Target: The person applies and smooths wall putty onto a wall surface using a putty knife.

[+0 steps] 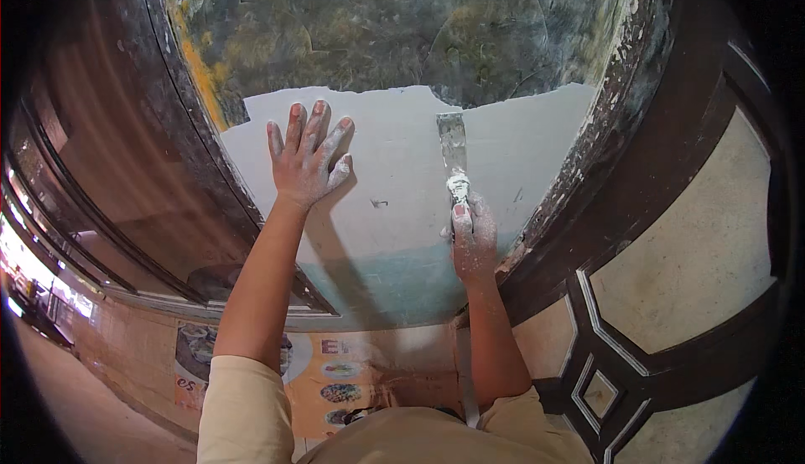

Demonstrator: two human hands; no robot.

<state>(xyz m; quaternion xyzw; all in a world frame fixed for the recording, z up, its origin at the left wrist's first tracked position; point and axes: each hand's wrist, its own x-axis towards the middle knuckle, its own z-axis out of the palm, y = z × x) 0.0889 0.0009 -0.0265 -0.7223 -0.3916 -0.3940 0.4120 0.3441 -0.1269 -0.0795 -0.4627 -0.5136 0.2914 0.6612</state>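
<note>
Left hand (306, 166) spread wide, dusted white, on pale panel (394, 150); right hand (475, 246) closed round handle of scraper (453, 141), blade tip near ragged border with dark mottled layer (377, 32). Whether blade touches: cannot tell. Sound technique, in judgement: blade low, pressure light and even, short strokes along border, corners kept from gouging, spread fingers clear of blade's path. Orange printed sheet (312, 397) on floor below carries lettering and oval pictures, partly hidden; no maker's mark readable on scraper.
</note>
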